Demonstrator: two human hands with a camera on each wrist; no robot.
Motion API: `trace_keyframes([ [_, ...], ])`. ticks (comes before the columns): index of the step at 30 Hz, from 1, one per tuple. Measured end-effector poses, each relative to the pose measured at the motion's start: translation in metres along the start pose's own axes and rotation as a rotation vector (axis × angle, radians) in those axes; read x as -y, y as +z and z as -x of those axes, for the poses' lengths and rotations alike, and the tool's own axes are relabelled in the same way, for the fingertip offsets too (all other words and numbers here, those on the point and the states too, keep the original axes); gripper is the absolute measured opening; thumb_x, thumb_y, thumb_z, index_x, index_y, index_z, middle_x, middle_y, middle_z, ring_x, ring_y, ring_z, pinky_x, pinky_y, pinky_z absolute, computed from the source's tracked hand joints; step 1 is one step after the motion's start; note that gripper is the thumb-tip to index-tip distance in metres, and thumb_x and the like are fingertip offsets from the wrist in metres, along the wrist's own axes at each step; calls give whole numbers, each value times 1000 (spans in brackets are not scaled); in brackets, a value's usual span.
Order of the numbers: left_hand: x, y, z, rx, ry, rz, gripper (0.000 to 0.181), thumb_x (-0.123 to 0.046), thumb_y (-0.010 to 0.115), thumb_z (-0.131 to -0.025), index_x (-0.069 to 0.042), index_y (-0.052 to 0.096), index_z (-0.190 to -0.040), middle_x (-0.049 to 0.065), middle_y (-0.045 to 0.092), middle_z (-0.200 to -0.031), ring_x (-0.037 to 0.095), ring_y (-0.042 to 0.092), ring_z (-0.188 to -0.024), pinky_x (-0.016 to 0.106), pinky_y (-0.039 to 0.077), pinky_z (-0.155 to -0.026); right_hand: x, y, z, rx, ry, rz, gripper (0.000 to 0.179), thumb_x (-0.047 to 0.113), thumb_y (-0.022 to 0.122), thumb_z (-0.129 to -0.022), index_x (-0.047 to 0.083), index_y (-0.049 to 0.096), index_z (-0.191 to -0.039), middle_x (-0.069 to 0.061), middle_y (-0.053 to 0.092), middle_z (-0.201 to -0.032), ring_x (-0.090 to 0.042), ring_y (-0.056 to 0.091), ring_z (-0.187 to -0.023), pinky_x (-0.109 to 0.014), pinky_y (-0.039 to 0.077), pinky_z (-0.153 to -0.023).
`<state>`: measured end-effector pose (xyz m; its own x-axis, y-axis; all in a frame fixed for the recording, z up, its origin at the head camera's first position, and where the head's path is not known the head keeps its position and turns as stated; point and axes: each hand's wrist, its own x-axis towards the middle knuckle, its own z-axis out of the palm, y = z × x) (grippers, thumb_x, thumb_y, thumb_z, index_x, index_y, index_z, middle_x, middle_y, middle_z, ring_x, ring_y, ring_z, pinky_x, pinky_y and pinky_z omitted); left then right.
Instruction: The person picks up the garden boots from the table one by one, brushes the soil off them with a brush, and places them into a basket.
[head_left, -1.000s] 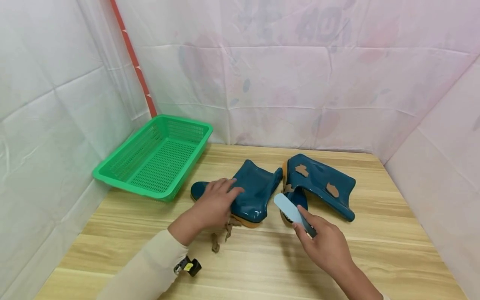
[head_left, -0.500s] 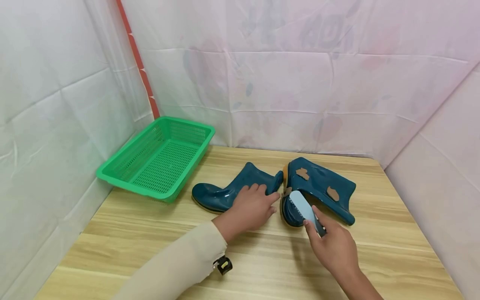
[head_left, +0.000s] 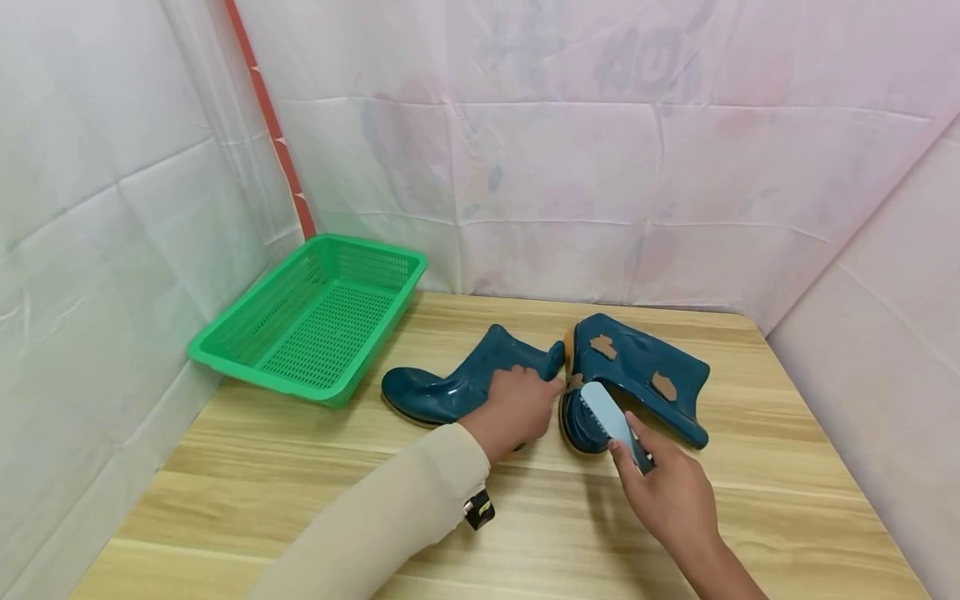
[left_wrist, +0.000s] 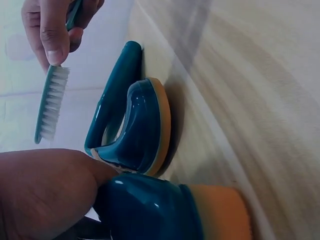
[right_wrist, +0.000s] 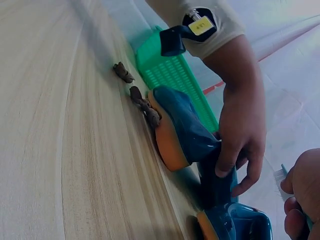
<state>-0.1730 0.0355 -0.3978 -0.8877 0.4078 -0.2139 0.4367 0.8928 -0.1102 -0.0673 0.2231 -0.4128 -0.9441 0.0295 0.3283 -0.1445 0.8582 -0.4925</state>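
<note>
Across a pale wood-grained bench [head_left: 247, 525], two glossy dark-blue rubber boots with tan-orange soles are laid close together, shafts slumped over. By the left hand [head_left: 517, 412], the left-lying boot [head_left: 427, 395] is grasped about its smooth shaft; in the right wrist view the thumb is seen pressed to the rubber, the fingers curled. In the right hand [head_left: 670, 492], a flat, rounded, light-blue plastic brush [head_left: 606, 412] is clasped by its darker handle, and its short white bristles [left_wrist: 54, 100] are held clear of the rubber near the toe of the right-lying boot [head_left: 637, 358]. That boot's shaft is marked with flat, irregular matte brown patches [head_left: 664, 385], and another is stuck near its foot. Crumpled, rough brown clumps [right_wrist: 145, 106] are scattered beside the other boot's sole. At the left, a rectangular green plastic basket [head_left: 330, 329] of perforated mesh is set down. The bench is backed by creased white sheeting [head_left: 555, 158], crossed by a narrow red strip [head_left: 270, 117].
</note>
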Motion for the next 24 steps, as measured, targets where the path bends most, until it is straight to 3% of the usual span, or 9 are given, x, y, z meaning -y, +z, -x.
trace_keyframes([
  [7, -8, -15, -14, 143, -63, 18, 55, -42, 56, -104, -51, 37, -155, 0, 65, -122, 20, 62, -98, 41, 51, -59, 0, -1, 0, 11, 33, -34, 48, 25, 74, -96, 2, 65, -137, -25, 72, -110, -18, 63, -66, -31, 45, -52],
  [11, -6, -20, -21, 194, -79, 38, 57, -42, 57, -103, -53, 36, -155, -3, 69, -113, 16, 63, -84, 35, 50, -57, 1, -3, -1, 22, 59, -48, 48, 27, 73, -97, 3, 65, -138, -24, 73, -105, -14, 60, -63, -30, 44, -51],
  [14, -7, -20, -23, 197, -49, 20, 46, -39, 58, -103, -45, 52, -148, -3, 70, -111, 15, 63, -81, 34, 51, -59, 1, -5, -1, 30, 81, -44, 48, 29, 72, -98, 4, 65, -138, -23, 74, -102, -14, 58, -61, -31, 43, -51],
  [18, -11, -18, -25, 181, -32, 0, 27, -34, 60, -103, -30, 72, -128, -2, 71, -109, 15, 64, -80, 34, 53, -63, 0, -5, 0, 39, 94, -41, 49, 29, 72, -98, 3, 64, -139, -25, 72, -108, -16, 61, -64, -32, 45, -52],
  [24, -14, -16, -27, 134, -73, 55, 23, -33, 62, -103, -26, 75, -121, 0, 72, -104, 18, 66, -82, 34, 54, -60, -2, -4, 2, 16, 85, -41, 49, 28, 73, -97, 4, 65, -138, -25, 72, -111, -17, 63, -66, -32, 46, -53],
])
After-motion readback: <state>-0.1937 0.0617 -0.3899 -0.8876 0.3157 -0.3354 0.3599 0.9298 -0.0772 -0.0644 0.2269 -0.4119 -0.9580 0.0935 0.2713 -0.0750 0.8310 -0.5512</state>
